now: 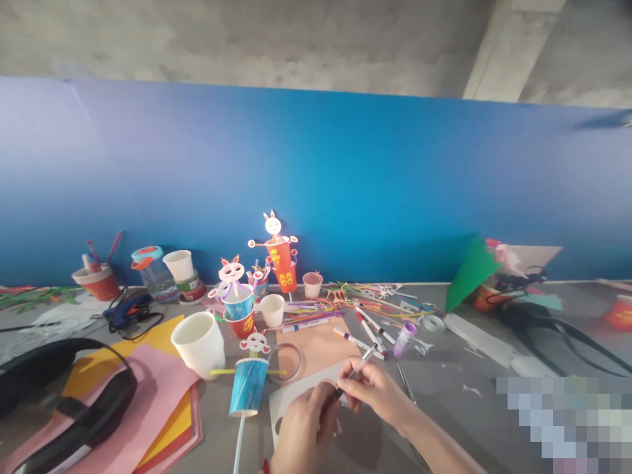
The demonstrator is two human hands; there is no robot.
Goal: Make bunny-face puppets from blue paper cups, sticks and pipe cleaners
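My right hand point(368, 388) pinches a slim marker point(364, 359) with a light upper end and a dark lower part. The dark part runs down to the closed fingers of my left hand point(309, 421), which grip that end; the tip is hidden. Beneath both hands lies a white sheet point(286, 401) with a hole near its left edge. To the left, a blue paper cup point(249, 388) stands upside down on a straw, with a bunny-face cutout point(255, 342) above it and yellow straw arms at its sides.
Loose markers point(368, 329), a purple glue stick point(405, 339) and a tape roll point(433, 322) lie ahead to the right. White cups point(197, 342) and bunny cup figures point(281, 263) stand further back. Headphones point(108, 395) rest on coloured paper point(162, 375) at left. A blue partition point(345, 184) rises behind.
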